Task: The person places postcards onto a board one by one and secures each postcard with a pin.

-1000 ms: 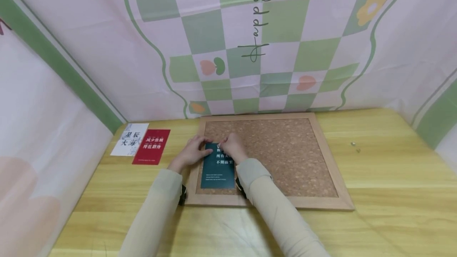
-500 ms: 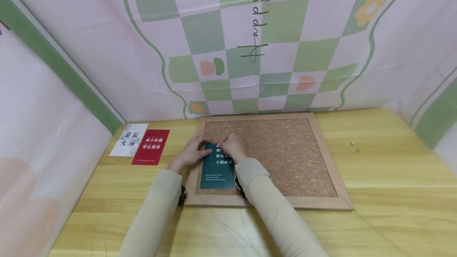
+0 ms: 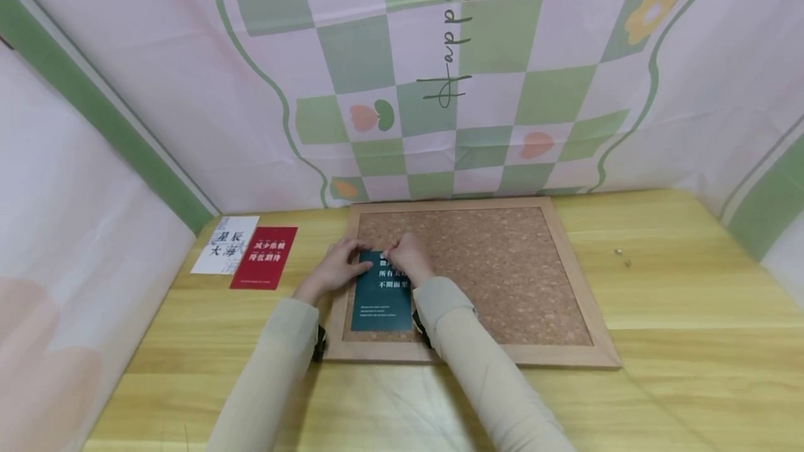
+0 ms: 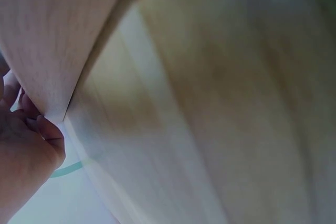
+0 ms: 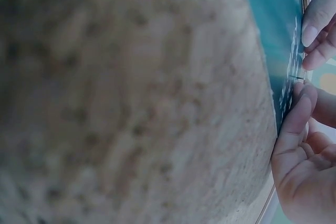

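Observation:
A dark green card (image 3: pixel 381 305) with white lettering lies on the left part of a wood-framed cork board (image 3: pixel 502 277). My right hand (image 3: pixel 410 259) pinches a small push pin (image 5: pixel 305 76) at the card's top edge. Its thin needle shows against the card in the right wrist view, though how deep the point sits cannot be told. At the card's upper left corner rests my left hand (image 3: pixel 336 269), its thumb and fingers touching the card. Only part of that left hand (image 4: pixel 29 150) shows beside the frame in the left wrist view.
Left of the board, a red card (image 3: pixel 264 260) partly overlaps a white card (image 3: pixel 216 246) on the wooden table (image 3: pixel 691 312). Tiny shiny pieces (image 3: pixel 622 255) lie on the right. Behind the board hangs a checked cloth (image 3: pixel 433 159).

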`<state>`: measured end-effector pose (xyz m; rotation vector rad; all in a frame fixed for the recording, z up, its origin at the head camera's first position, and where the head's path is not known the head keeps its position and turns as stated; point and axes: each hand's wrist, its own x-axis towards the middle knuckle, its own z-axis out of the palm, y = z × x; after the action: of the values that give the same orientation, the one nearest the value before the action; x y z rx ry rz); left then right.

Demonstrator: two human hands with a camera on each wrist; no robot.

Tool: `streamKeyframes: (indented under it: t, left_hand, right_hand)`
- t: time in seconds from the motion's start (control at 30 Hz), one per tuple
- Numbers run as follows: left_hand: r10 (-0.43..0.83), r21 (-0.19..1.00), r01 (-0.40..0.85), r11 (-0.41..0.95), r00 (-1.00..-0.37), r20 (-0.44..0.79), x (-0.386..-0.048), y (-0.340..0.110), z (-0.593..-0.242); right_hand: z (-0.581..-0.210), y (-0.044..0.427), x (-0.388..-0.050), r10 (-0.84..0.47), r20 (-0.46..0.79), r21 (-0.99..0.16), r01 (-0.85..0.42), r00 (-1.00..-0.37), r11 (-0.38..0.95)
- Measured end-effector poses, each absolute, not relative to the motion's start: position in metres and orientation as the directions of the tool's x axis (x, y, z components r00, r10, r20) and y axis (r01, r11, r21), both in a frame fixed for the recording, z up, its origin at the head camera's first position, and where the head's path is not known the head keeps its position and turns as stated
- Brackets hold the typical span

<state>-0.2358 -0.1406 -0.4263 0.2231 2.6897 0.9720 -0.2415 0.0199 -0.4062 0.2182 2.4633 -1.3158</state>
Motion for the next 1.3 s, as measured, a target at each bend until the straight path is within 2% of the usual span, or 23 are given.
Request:
streamKeyframes:
  t: [0.43,0.73,1.1,1.3]
  left_hand:
    - [0.237,0.645,0.054,0.762,-0.951,-0.200,-0.2354,-0.1416,-0.4243]
    - [0.238,0.644,0.061,0.762,-0.952,-0.191,-0.2359,-0.1408,-0.4247]
    - [0.240,0.648,0.066,0.759,-0.953,-0.184,-0.2341,-0.1405,-0.4242]
    - [0.244,0.644,0.073,0.762,-0.953,-0.181,-0.2351,-0.1410,-0.4235]
  right_hand:
    - [-0.4053,0.0199,-0.2410,-0.038,-0.353,-0.782,0.272,-0.935,0.561]
    - [-0.4118,0.0255,-0.2419,-0.076,-0.324,-0.855,0.257,-0.943,0.451]
    - [-0.4119,0.0241,-0.2436,-0.047,-0.337,-0.813,0.266,-0.940,0.517]
    - [-0.4123,0.0229,-0.2448,-0.017,-0.351,-0.810,0.295,-0.936,0.506]
